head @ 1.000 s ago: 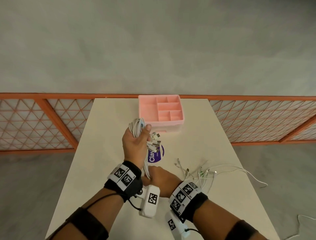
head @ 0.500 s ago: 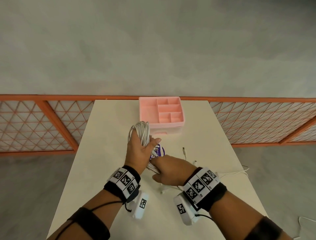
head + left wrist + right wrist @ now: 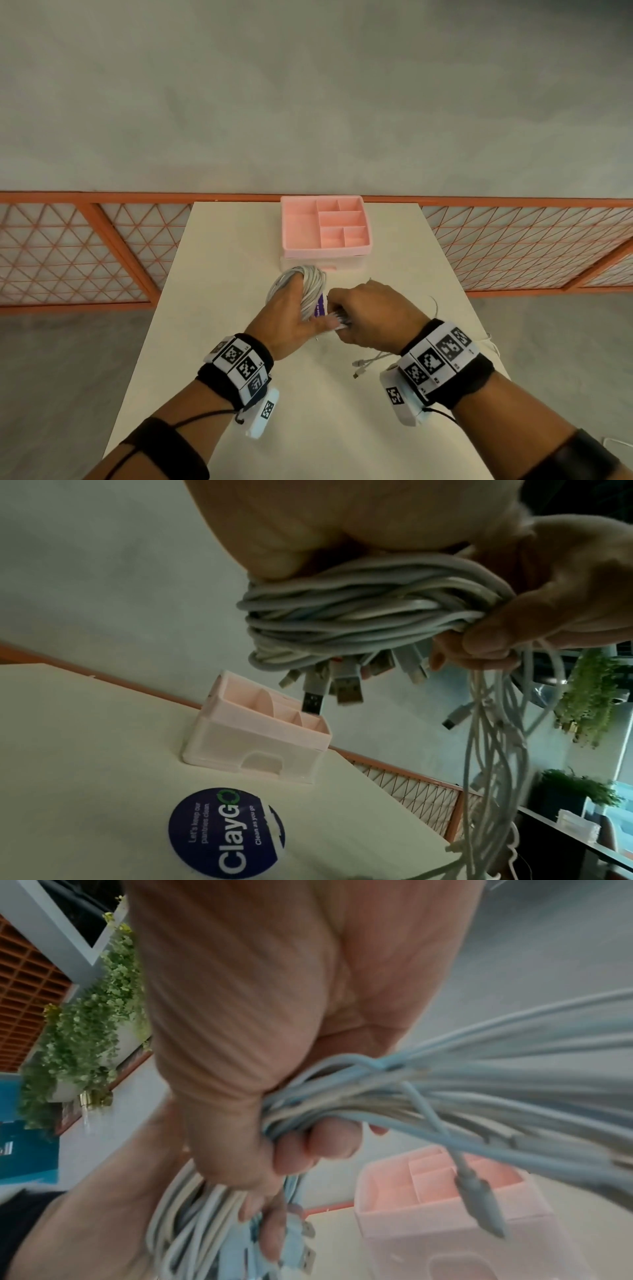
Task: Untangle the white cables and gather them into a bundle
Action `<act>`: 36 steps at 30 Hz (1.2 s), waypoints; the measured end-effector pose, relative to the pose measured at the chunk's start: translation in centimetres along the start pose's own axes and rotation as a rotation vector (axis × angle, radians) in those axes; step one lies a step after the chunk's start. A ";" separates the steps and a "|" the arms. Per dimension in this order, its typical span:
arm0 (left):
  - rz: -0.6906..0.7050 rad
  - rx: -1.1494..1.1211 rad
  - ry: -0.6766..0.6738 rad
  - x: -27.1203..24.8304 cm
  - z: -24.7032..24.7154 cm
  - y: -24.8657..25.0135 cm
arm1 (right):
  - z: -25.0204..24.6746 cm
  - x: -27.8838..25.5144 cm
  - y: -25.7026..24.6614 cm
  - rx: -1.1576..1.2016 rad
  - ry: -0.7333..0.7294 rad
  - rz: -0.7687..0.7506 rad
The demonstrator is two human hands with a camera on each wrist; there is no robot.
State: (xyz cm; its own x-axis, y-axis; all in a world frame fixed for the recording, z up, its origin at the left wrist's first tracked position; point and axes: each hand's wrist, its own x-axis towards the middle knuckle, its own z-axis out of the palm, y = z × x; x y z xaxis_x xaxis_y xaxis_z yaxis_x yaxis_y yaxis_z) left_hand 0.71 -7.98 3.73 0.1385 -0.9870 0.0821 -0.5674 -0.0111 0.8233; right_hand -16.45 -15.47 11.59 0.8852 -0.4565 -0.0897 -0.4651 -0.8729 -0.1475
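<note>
My left hand (image 3: pixel 291 317) holds a thick coil of white cables (image 3: pixel 310 291) above the middle of the table, fingers curled round the loops (image 3: pixel 359 610). USB plugs (image 3: pixel 329 688) stick out of the coil's end. My right hand (image 3: pixel 370 315) sits just to the right of it, gripping a sheaf of the loose cable strands (image 3: pixel 394 1104) where they leave the coil. The free ends (image 3: pixel 368 363) trail under my right wrist onto the table; another strand (image 3: pixel 435 305) arcs up behind the right hand.
A pink compartment organiser (image 3: pixel 325 226) with a drawer stands at the table's far edge, just beyond the coil. A round purple sticker (image 3: pixel 226 831) lies on the cream table (image 3: pixel 222 274) under my hands. Orange lattice railing (image 3: pixel 68 250) runs behind the table.
My right hand has come up from under the left wrist to the coil's right side, drawing the loose cables in from the right of the table. The coil has grown and moved slightly away.
</note>
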 end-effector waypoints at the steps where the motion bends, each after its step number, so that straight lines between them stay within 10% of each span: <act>1: -0.033 0.007 -0.049 0.0 0.1 0.3 | -0.3 0.0 0.2 0.031 0.003 -0.004; 8: -0.078 0.029 -0.109 -0.3 1.4 2.1 | -2.3 0.3 2.6 0.287 0.030 0.002; 16: -0.202 -0.735 -0.203 -0.6 0.1 5.3 | -0.4 1.1 5.8 0.326 0.121 0.071; 36: -0.333 -1.507 -0.333 -1.0 -0.1 6.2 | 2.5 1.1 3.5 0.451 0.414 0.171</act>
State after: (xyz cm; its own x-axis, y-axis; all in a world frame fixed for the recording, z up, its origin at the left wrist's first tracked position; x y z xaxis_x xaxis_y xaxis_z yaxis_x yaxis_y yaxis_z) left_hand -2.86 -7.01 8.80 -0.2054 -0.9649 -0.1639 0.7750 -0.2626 0.5749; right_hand -17.11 -18.56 8.53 0.6870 -0.6906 0.2261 -0.4796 -0.6646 -0.5729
